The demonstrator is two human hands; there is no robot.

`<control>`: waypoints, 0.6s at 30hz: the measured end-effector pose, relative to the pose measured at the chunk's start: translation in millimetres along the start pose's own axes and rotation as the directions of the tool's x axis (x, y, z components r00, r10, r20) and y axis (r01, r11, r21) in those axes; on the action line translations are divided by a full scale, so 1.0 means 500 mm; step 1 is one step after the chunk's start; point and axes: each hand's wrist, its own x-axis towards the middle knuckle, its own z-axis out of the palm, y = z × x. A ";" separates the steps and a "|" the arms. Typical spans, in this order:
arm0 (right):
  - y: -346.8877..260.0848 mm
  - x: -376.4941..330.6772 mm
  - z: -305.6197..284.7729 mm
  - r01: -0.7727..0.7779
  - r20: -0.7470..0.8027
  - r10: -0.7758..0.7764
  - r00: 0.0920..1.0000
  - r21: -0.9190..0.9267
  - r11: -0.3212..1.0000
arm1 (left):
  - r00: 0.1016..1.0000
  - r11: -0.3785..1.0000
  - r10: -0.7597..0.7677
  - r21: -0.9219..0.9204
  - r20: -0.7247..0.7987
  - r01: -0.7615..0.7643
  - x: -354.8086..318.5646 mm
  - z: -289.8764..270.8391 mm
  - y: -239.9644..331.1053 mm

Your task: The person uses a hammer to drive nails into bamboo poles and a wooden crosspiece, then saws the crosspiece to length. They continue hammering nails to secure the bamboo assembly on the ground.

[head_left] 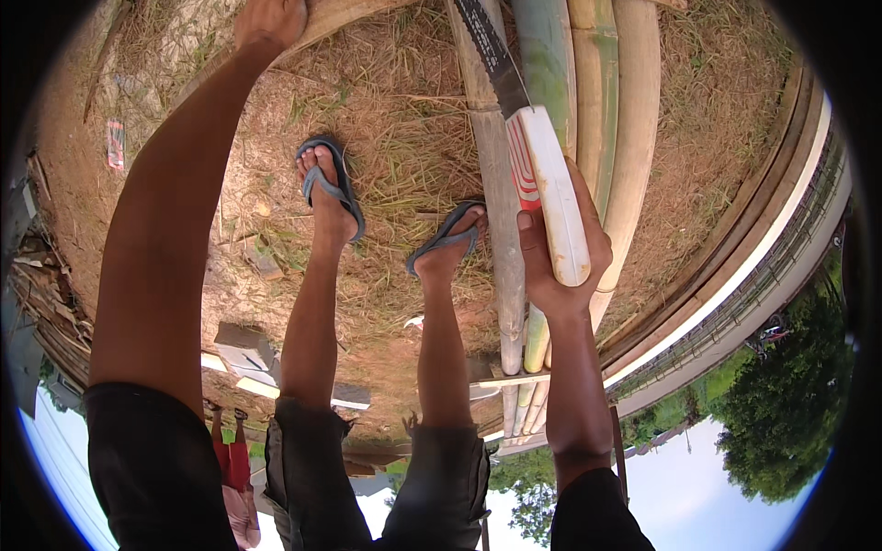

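Note:
My right hand (544, 280) is closed around the white and red handle of a hand saw (557, 197). The saw's dark toothed blade points up and left, over a row of bamboo poles (634, 101), and the frame's top edge cuts off its tip. At the upper left, my left hand (272, 20) is at a pale bamboo piece (344, 20) that lies slantwise. Its fingers run past the frame's edge, so their grip is hidden.
My feet in blue flip-flops (340, 184) stand on dry grass, left of the poles. A grey block (246, 351) lies behind on the left. Another person in red (237, 466) is in the background. A long low wall (735, 308) curves along the right.

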 end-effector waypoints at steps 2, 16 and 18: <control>-0.007 -0.066 -0.040 -0.099 0.015 0.100 0.995 -0.022 0.995 | 0.998 0.998 -0.060 -0.038 -0.036 0.058 -0.012 -0.011 0.025; -0.011 0.111 0.074 0.082 -0.074 -0.066 0.995 0.238 0.968 | 0.994 0.991 -0.064 -0.121 -0.090 0.052 -0.039 -0.009 0.054; -0.005 0.077 0.053 0.020 -0.049 -0.010 0.999 0.209 0.978 | 0.994 0.990 -0.071 -0.129 -0.080 0.061 -0.025 0.001 0.054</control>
